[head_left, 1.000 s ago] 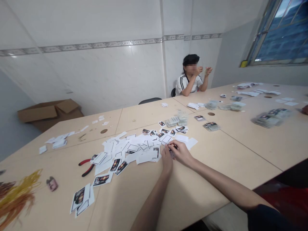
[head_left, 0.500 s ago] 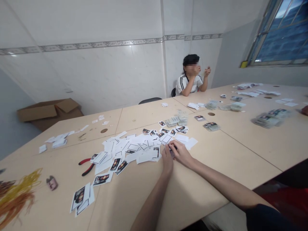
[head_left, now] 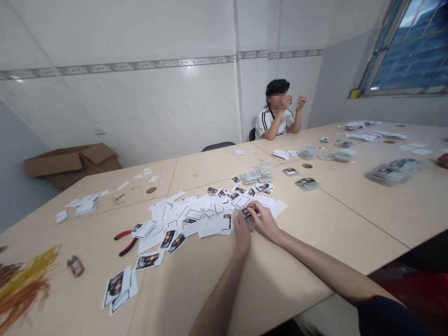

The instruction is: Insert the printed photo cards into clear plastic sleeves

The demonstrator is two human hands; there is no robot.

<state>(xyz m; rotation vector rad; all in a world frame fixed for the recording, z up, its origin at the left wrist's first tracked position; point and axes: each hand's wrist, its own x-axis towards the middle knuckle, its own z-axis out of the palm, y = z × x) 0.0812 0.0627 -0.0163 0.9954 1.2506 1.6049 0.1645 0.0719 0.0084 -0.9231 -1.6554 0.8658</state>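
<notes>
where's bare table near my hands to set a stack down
Bare tabletop lies right of the right hand, between the forearm and the card stack; another patch sits left of the left hand, beside the photo cards. Crowded: the white paper scatter ahead.

The printed card point(head_left: 247, 214) among the fingers point(head_left: 258, 211) is partly hidden.

"What lies before us on the desk point(head_left: 325, 233)?"

"Loose cards point(head_left: 182, 219) spread across the middle, with our left hand point(head_left: 241, 233) and right hand point(head_left: 266, 223) at their right end."

"And left of them?"

"Pliers point(head_left: 125, 243) just beside them, and cords point(head_left: 21, 284) at the desk's left edge."

"Behind us?"

"Card stacks point(head_left: 257, 175) just past the spread, a seated person point(head_left: 275, 112) beyond the far edge, and a cardboard box point(head_left: 72, 161) on the floor behind the left corner."
</notes>
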